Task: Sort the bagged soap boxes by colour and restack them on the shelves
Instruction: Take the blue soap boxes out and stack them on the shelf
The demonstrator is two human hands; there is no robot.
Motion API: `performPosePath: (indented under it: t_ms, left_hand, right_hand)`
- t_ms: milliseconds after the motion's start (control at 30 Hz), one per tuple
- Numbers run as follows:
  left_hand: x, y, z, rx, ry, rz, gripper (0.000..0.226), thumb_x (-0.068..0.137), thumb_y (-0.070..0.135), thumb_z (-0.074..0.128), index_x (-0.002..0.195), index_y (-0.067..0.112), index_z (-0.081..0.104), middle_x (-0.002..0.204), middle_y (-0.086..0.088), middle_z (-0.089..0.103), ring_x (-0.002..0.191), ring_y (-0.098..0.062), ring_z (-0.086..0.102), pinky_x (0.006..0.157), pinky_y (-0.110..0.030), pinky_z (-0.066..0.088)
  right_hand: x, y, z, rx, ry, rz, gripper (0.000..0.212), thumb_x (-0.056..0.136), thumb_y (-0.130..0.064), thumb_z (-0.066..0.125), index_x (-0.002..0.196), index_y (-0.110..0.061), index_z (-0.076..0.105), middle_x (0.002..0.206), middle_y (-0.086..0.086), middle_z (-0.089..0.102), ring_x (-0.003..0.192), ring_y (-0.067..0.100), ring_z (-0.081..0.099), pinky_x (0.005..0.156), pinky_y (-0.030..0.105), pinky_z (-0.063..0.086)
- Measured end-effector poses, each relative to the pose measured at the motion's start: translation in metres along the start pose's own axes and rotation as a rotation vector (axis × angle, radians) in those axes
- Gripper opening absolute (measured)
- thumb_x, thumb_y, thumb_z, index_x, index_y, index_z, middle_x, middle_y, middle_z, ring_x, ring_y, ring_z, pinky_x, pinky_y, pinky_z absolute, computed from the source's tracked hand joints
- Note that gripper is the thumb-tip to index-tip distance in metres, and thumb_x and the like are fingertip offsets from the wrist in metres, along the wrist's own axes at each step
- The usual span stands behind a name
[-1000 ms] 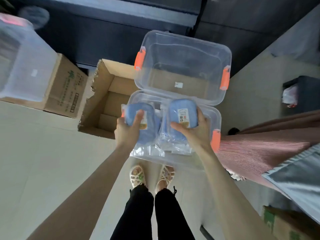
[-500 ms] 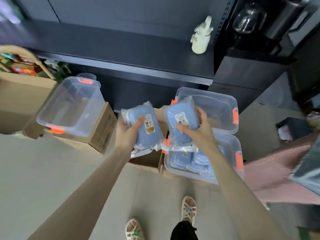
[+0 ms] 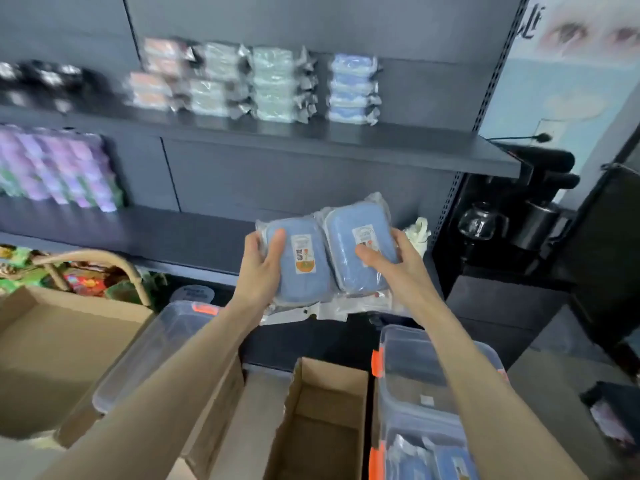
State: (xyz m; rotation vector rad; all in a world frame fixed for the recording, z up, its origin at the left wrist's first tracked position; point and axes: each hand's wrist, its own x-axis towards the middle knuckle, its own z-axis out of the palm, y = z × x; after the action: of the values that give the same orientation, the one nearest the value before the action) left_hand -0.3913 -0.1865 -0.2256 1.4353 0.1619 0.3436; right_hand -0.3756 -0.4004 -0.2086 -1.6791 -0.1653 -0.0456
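My left hand [image 3: 259, 268] grips one blue soap box [image 3: 306, 271], thumb across its face; the fingers behind it are hidden. My right hand [image 3: 394, 268] holds a second blue box [image 3: 360, 247], thumb on the face, fingers wrapped round the right edge. The boxes sit side by side at frame centre with their bags touching. Long axes run roughly up-down, and slack bag ends hang below. The key relation is that the blue stack [image 3: 353, 90] on the upper shelf [image 3: 415, 147] lies almost straight above the right-hand box, so I judge that hand is nearer. Green [image 3: 275, 86], pale [image 3: 214, 81] and pink [image 3: 156, 74] stacks sit to its left. All stacks are motion-blurred, so I can't count them. More blue bags sit in the clear bin [image 3: 433, 368] at lower right, partly cut off.
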Motion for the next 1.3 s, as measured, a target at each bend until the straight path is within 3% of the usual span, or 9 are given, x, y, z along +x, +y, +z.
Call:
performPosePath:
  t_ms: [133, 267, 467, 600, 733, 833, 1100, 1200, 1300]
  left_hand:
    - [0.065, 0.032, 0.005, -0.093, -0.053, -0.018, 0.025, 0.090, 0.038, 0.062, 0.101, 0.020, 0.049, 0.089, 0.006, 0.066, 0.069, -0.001, 0.068, 0.051, -0.020, 0.051]
    - [0.126, 0.055, 0.007, -0.153, -0.134, -0.021, 0.035, 0.085, 0.030, 0.069, 0.106, 0.014, 0.045, 0.104, -0.005, 0.067, 0.087, -0.019, 0.070, 0.067, -0.033, 0.055]
    - [0.209, 0.082, 0.026, -0.219, -0.261, 0.003, 0.054, 0.081, 0.015, 0.073, 0.123, 0.028, 0.040, 0.105, -0.003, 0.067, 0.079, -0.019, 0.072, 0.060, -0.034, 0.057]
    - [0.271, 0.089, 0.048, -0.239, -0.336, 0.020, 0.046, 0.077, 0.017, 0.075, 0.117, 0.018, 0.051, 0.102, -0.008, 0.070, 0.084, -0.022, 0.071, 0.065, -0.037, 0.058]
    - [0.340, 0.088, 0.074, -0.163, -0.320, 0.050, 0.044, 0.076, 0.020, 0.077, 0.115, 0.015, 0.056, 0.097, -0.010, 0.070, 0.085, -0.019, 0.068, 0.079, -0.037, 0.055]
    - [0.389, 0.080, 0.093, -0.172, -0.365, 0.026, 0.046, 0.077, 0.019, 0.077, 0.116, 0.012, 0.053, 0.095, -0.006, 0.071, 0.087, -0.018, 0.069, 0.076, -0.030, 0.056]
    - [0.485, 0.052, 0.138, -0.087, -0.441, -0.049, 0.041, 0.076, 0.017, 0.078, 0.100, 0.012, 0.045, 0.103, -0.017, 0.065, 0.090, -0.020, 0.069, 0.065, -0.026, 0.058]
    - [0.502, 0.041, 0.146, -0.045, -0.459, -0.053, 0.038, 0.079, 0.020, 0.076, 0.100, 0.013, 0.045, 0.098, -0.015, 0.063, 0.082, -0.010, 0.067, 0.064, -0.022, 0.057]
    - [0.516, 0.036, 0.142, 0.243, -0.473, 0.030, 0.048, 0.077, 0.030, 0.078, 0.108, 0.004, 0.052, 0.100, -0.012, 0.064, 0.085, -0.013, 0.065, 0.070, -0.022, 0.054]
  right_hand:
    - [0.066, -0.027, 0.009, -0.009, 0.026, -0.062, 0.057, 0.071, -0.044, 0.080, 0.122, -0.038, 0.055, 0.104, -0.021, 0.069, 0.096, 0.004, 0.067, 0.082, 0.032, 0.057]
    - [0.128, -0.052, 0.014, 0.007, 0.093, -0.117, 0.056, 0.063, -0.046, 0.085, 0.107, -0.038, 0.051, 0.101, -0.017, 0.068, 0.086, -0.002, 0.068, 0.069, 0.023, 0.056]
    - [0.206, -0.088, 0.014, -0.068, 0.124, -0.205, 0.045, 0.070, -0.032, 0.085, 0.103, -0.028, 0.055, 0.100, -0.012, 0.064, 0.078, -0.003, 0.067, 0.057, 0.012, 0.050]
    - [0.264, -0.106, 0.008, -0.140, 0.180, -0.277, 0.033, 0.069, -0.027, 0.085, 0.094, -0.033, 0.065, 0.099, -0.010, 0.053, 0.075, -0.005, 0.065, 0.058, 0.009, 0.049]
    - [0.325, -0.116, -0.002, -0.226, 0.268, -0.268, 0.043, 0.064, -0.035, 0.087, 0.100, -0.036, 0.063, 0.108, -0.008, 0.056, 0.094, 0.007, 0.064, 0.076, 0.022, 0.053]
    - [0.370, -0.118, -0.006, -0.219, 0.323, -0.229, 0.054, 0.062, -0.034, 0.089, 0.106, -0.025, 0.060, 0.106, -0.007, 0.065, 0.093, 0.012, 0.067, 0.081, 0.035, 0.056]
    - [0.468, -0.113, -0.022, -0.400, 0.340, -0.114, 0.050, 0.062, -0.045, 0.085, 0.098, -0.024, 0.057, 0.106, -0.004, 0.065, 0.095, 0.015, 0.063, 0.080, 0.028, 0.050]
    - [0.494, -0.109, -0.023, -0.435, 0.315, -0.092, 0.043, 0.066, -0.046, 0.084, 0.095, -0.024, 0.062, 0.100, -0.005, 0.065, 0.092, 0.013, 0.063, 0.071, 0.021, 0.049]
    - [0.514, -0.106, -0.022, -0.497, 0.300, -0.128, 0.046, 0.068, -0.046, 0.082, 0.101, -0.018, 0.066, 0.101, -0.009, 0.054, 0.091, 0.007, 0.058, 0.066, 0.010, 0.043]
